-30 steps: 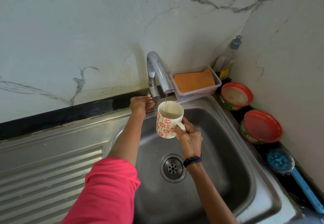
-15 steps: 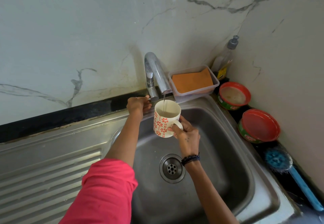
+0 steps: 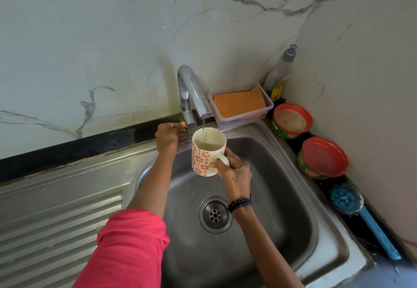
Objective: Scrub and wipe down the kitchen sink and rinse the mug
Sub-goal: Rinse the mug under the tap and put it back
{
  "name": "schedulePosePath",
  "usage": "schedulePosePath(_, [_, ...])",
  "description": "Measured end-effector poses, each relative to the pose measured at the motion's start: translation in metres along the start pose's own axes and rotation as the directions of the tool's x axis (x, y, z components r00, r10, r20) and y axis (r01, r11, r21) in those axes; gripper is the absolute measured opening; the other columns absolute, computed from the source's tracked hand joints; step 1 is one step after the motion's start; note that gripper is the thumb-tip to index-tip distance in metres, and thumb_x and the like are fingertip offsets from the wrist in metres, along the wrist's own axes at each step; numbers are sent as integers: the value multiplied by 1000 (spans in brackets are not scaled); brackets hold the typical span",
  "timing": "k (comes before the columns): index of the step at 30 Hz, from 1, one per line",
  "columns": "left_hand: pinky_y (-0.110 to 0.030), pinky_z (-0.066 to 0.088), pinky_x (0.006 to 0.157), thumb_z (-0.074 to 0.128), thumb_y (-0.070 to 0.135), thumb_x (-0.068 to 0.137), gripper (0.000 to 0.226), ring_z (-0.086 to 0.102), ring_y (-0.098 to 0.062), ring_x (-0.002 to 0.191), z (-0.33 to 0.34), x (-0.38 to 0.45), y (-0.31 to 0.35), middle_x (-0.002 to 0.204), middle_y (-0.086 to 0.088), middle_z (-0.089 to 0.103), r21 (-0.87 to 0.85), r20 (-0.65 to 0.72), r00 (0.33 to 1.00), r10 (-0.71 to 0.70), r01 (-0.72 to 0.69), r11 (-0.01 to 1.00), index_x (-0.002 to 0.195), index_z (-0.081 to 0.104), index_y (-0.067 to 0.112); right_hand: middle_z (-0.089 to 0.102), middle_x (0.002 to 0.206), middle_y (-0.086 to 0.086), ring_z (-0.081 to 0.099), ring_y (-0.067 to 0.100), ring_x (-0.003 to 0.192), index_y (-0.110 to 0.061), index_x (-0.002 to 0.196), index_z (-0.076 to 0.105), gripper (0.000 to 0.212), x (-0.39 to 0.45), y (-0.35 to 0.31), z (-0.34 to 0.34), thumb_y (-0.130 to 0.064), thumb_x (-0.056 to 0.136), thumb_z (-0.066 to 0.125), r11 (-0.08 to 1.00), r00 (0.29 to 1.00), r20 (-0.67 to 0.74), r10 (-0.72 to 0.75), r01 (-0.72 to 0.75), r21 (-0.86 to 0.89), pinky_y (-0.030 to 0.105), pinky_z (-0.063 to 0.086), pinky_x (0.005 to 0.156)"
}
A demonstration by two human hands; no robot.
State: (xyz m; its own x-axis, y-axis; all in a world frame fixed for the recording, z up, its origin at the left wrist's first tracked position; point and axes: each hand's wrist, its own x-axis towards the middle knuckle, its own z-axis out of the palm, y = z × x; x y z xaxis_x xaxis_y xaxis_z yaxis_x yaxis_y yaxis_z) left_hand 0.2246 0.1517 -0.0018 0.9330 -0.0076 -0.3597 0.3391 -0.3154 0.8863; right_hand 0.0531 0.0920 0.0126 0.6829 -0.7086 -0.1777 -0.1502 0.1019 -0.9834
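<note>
right hand (image 3: 234,170) curling round the handle of the mug (image 3: 207,152), holding it over the sink (image 3: 282,197) under a thin stream from the tap (image 3: 191,93), left hand (image 3: 168,135) gripping the tap lever, sponge tub (image 3: 241,105) and two red tubs sitting alongside
</note>
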Motion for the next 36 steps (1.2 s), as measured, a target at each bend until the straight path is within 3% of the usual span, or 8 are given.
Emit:
schedulePosePath(4, [-47,57,75,64,30,86,19,69,-27,72,1,5,-8,83,-7,72,45,-14,999,31,-31,999,70,67,21,70,107,-8,64,8,101,-49,84,70,42,-3,-1,-2,-9,71,66,1000,1000,11,-24,24,-4,43,54,87])
schedulePosePath(7, [-34,49,76,62,35,87,20,65,-25,84,-3,3,-4,90,-3,70,345,-52,983,174,-146,927,88,72,18,70,107,-7,64,8,101,-54,80,68,45,-4,-4,-2,-10,71,66,999,999,12,-31,31,-29,42,54,87])
schedulePosePath(9, [-29,39,69,60,35,89,22,63,-24,88,-6,0,2,93,-3,69,561,-26,955,294,-229,795,95,72,18,70,107,-7,64,9,102,-55,79,67,42,-4,-5,-2,-14,68,65,999,1000,17,-26,27,-35,42,54,88])
schedulePosePath(13, [-31,35,69,57,28,91,20,62,-25,89,-12,6,13,94,-6,68,796,113,894,434,-343,499,99,68,13,72,101,-10,64,7,99,-53,83,67,45,-4,-3,-1,-10,71,66,999,1000,14,-18,19,-49,42,54,87])
schedulePosePath(22, [-28,47,73,54,17,92,12,63,-18,79,-11,-2,30,88,-5,67,882,435,769,468,-468,-50,96,63,10,72,103,-6,64,7,99,-32,102,70,40,-7,-4,3,-4,74,66,999,1000,22,-10,11,-43,39,55,87])
schedulePosePath(27, [-28,47,75,55,17,92,13,62,-18,80,-14,0,31,90,-6,67,866,441,751,491,-499,-14,99,62,9,72,98,-8,64,6,96,-30,100,71,37,-9,-9,1,-3,75,65,998,999,35,-32,34,-49,35,55,84])
schedulePosePath(33, [-28,45,72,62,21,87,13,63,-20,80,-31,9,18,87,-7,70,764,335,788,517,-548,340,87,69,10,72,100,-7,64,8,98,-26,104,71,36,-13,-11,-3,-4,76,65,998,999,31,-31,32,-55,33,54,85])
schedulePosePath(36, [-28,46,72,65,19,84,10,64,-18,81,-36,11,12,85,-3,71,702,326,797,508,-564,434,83,72,13,72,101,-7,64,6,97,-27,106,71,37,-16,-10,-4,-10,74,66,998,999,36,-24,26,-55,36,55,86])
